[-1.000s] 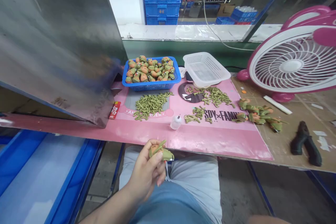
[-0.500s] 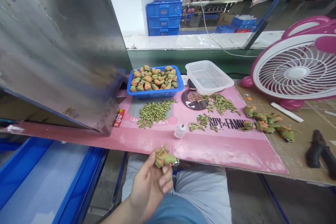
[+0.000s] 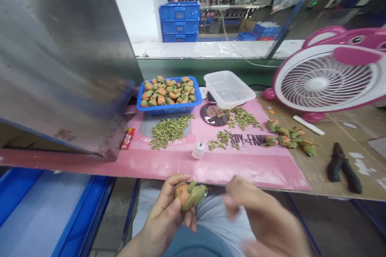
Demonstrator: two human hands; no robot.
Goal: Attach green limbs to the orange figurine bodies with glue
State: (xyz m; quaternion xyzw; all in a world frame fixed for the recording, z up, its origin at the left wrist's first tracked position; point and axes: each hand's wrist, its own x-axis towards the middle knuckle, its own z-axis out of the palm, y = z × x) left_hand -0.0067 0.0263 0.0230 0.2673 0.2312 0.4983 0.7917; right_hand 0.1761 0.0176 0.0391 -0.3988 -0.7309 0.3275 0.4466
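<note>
Two bare hands meet above pale trousers: the left hand [image 3: 163, 221] is closed round one smooth green-and-orange figure [image 3: 191, 195], held tilted in front of the worktop [image 3: 337, 128]; the right hand [image 3: 262, 213] is blurred beside it, and whether its fingers are apart or together I cannot tell. A glossy pink mat [image 3: 241, 168] covers much of the brown worktop. On it stand one translucent bottle [image 3: 198, 151] and one red packet [image 3: 128, 139]; a black-handled tool [image 3: 343, 168] lies at the right. Beyond are piles of small, curved green pieces [image 3: 170, 128], too many to count, and a handful of overlapping figures [image 3: 288, 136]. Farther back sit one blue perforated basket [image 3: 169, 109] heaped with figures, one white plastic basket [image 3: 230, 88] and one pink-and-white fan [image 3: 315, 84]. Across a pale ledge [image 3: 193, 50], the room shows three stacked blue crates [image 3: 180, 22] and metal shelves [image 3: 217, 7] of pink-topped items
</note>
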